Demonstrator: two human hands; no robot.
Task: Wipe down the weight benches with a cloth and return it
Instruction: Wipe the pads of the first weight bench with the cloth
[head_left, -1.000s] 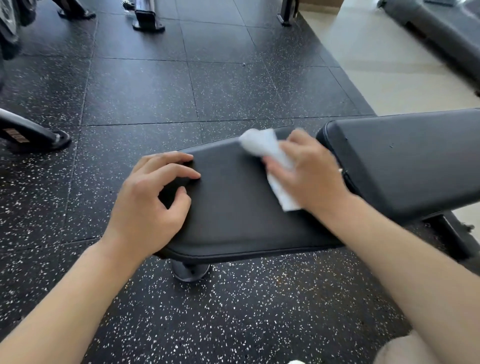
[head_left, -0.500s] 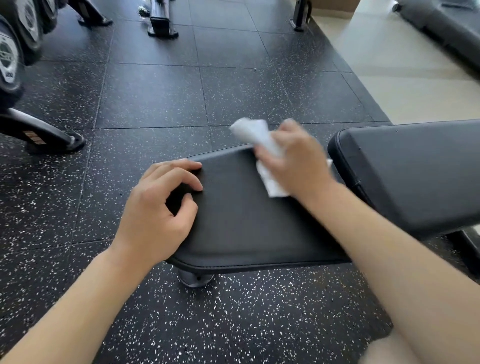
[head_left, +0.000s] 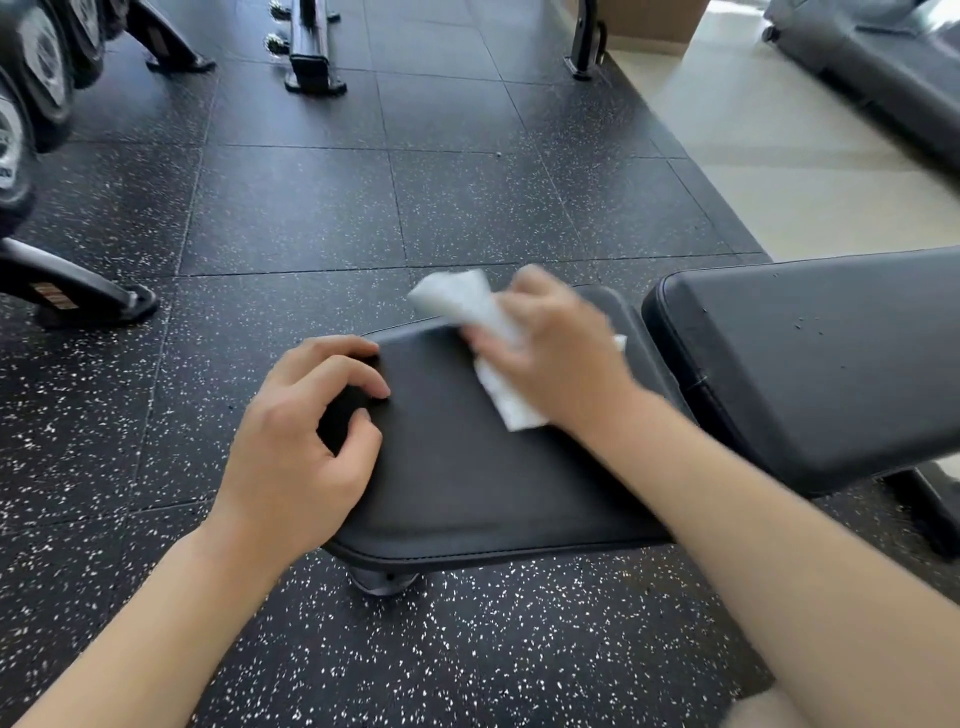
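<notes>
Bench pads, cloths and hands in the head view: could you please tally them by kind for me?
Black padded bench pads: 2, the seat pad and the back pad
White crumpled cloth: 1
Bare hands: 2, left hand and right hand
Total: 5

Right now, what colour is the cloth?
White, seen in the head view: the cloth lies under the right hand.

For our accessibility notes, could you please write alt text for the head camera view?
A person's right hand presses a white cloth onto the black seat pad of a weight bench, while the left hand rests with curled fingers on the pad's left edge. The bench's back pad lies to the right, over speckled black floor.
</notes>
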